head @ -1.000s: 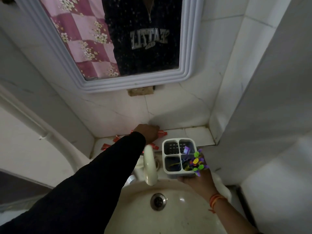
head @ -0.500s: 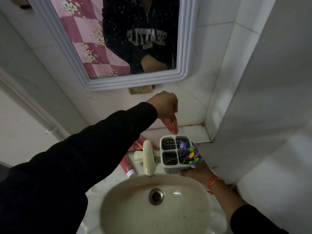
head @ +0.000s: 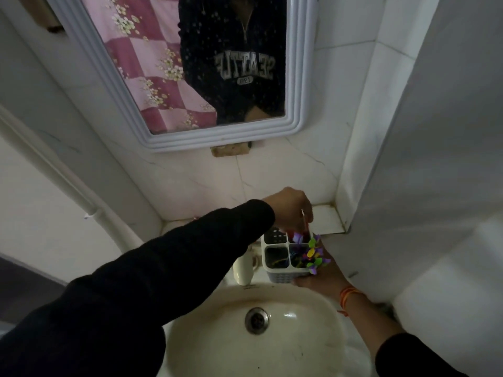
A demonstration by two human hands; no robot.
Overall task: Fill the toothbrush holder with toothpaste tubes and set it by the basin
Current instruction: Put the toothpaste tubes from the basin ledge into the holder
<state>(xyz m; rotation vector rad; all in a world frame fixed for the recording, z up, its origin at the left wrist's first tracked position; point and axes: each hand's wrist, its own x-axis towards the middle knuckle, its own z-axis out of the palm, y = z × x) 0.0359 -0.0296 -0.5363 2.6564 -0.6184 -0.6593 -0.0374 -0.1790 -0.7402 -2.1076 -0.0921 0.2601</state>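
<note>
A white four-compartment toothbrush holder (head: 277, 274) with purple, green and yellow plastic flowers on its right side is held above the basin's back right edge by my right hand (head: 318, 281), which grips it from below. My left hand (head: 291, 209) hovers just over the holder's far right compartment, pinching a red toothpaste tube (head: 304, 227) whose lower end is inside that compartment. The other tubes on the ledge are hidden behind my left sleeve.
The cream basin (head: 307, 346) with its metal drain (head: 256, 320) lies below. A cream tap (head: 243, 270) stands just left of the holder. A tiled ledge (head: 326, 219) runs behind it into a wall corner on the right. A white-framed mirror (head: 163, 137) hangs above.
My left hand has come down from above the holder and lowered the red tube into the far right compartment. The holder stays in my right hand, about where it was.
</note>
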